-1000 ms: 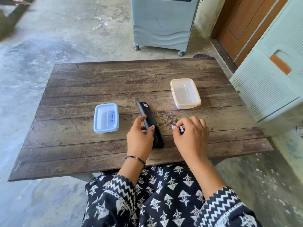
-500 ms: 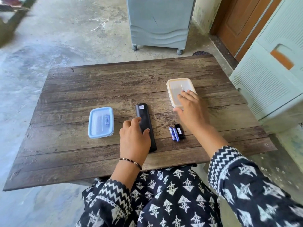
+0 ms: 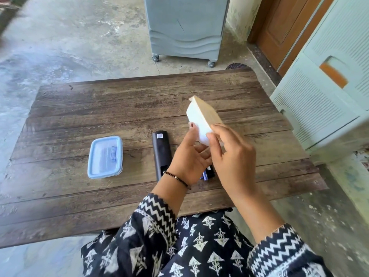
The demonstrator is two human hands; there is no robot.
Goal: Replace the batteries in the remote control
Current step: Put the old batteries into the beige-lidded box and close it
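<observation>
The weathered wooden plank table [image 3: 79, 120] is carrying everything in play, and on its left part a blue-lidded plastic container [image 3: 105, 156] is sitting closed, with something small and bluish showing faintly through the lid, possibly batteries, though I cannot tell for sure. Right of centre, the cream-lidded white container [image 3: 201, 118] is hanging in the air above the table, tilted steeply on edge with its lid facing right and far, and both hands are holding it by its near end. The right hand [image 3: 232, 154] is curling its fingers over the near right corner of the lid, while the left hand [image 3: 189, 158], a beaded bracelet at its wrist, is cupping the base from the left with its thumb on the side; the two hands are working close together on the box. The black remote control [image 3: 161, 152] is lying lengthwise on the table just left of the left hand, back side up, its near end looking open. Two used batteries [image 3: 207, 173] are lying on the table, peeking out under the hands beside the remote's near end, next to a small black piece that may be the battery cover. By my reading, the step in hand is opening this container; the next move is calling for the right fingers to be peeling the lid up while the left is steadying the base
</observation>
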